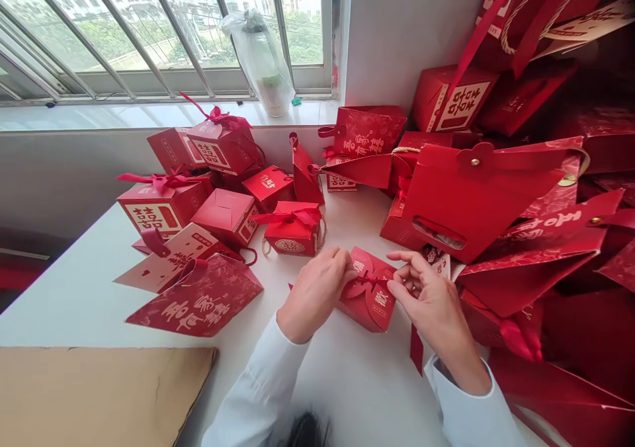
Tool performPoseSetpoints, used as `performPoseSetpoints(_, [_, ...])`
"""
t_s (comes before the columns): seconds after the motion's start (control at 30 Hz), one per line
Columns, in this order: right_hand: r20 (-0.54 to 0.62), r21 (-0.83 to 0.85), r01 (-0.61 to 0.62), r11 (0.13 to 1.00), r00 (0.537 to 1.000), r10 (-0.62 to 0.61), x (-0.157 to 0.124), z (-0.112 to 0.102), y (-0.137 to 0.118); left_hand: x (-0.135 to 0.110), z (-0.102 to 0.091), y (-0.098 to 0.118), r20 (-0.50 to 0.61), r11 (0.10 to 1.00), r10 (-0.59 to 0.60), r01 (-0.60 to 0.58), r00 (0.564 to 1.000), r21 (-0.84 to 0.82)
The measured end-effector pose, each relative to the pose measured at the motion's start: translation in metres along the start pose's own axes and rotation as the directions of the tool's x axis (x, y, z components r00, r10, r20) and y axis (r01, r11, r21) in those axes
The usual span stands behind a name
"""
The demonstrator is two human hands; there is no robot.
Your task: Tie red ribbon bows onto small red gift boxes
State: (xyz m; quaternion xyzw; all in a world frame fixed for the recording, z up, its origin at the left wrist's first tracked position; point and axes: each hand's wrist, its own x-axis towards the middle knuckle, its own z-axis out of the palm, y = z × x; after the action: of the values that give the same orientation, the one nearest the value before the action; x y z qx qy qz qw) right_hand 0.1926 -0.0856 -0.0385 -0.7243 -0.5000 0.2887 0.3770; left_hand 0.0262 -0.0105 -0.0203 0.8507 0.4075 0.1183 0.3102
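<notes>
A small red gift box (368, 293) with white characters lies on the white table (94, 288) in front of me. My left hand (316, 290) is closed on its left side, fingers pinching the thin red ribbon (373, 280) across the top. My right hand (430, 305) pinches the same ribbon at the box's right edge. A loose ribbon end (415, 349) hangs down under my right wrist. Both arms wear white sleeves.
Several finished red boxes with bows (292, 230) stand at the back left below the window. Flat red paper bags (198, 299) lie at the left. A heap of larger red bags (476, 196) fills the right. A brown cardboard sheet (99, 387) lies at the near left.
</notes>
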Motion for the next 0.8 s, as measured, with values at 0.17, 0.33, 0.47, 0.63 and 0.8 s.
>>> performPoseSetpoints(0.17, [0.061, -0.025, -0.001, 1.0, 0.998, 0.002, 0.001, -0.003, -0.004, -0.003, -0.004, 0.007, 0.019, 0.999, 0.042, -0.043, 0.999, 0.034])
performPoseSetpoints(0.33, [0.087, 0.008, -0.002, 1.0, 0.996, 0.002, 0.002, -0.001, -0.01, -0.006, 0.0, 0.01, 0.008, 0.99, 0.126, -0.126, 0.992, 0.059])
performPoseSetpoints(0.47, [0.055, 0.029, -0.012, 1.0, 0.998, 0.011, 0.003, -0.001, -0.006, -0.005, 0.0, 0.006, 0.013, 0.99, 0.131, -0.13, 0.991, -0.05])
performPoseSetpoints(0.63, [0.034, 0.062, -0.021, 0.998, 0.999, 0.019, 0.0, -0.004, -0.003, -0.004, -0.01, 0.004, 0.105, 0.977, 0.084, -0.062, 0.991, -0.202])
performPoseSetpoints(0.8, [0.03, 0.073, -0.027, 0.997, 0.999, 0.024, -0.003, -0.001, -0.004, -0.007, -0.014, 0.006, 0.106, 0.981, 0.031, -0.01, 0.994, -0.195])
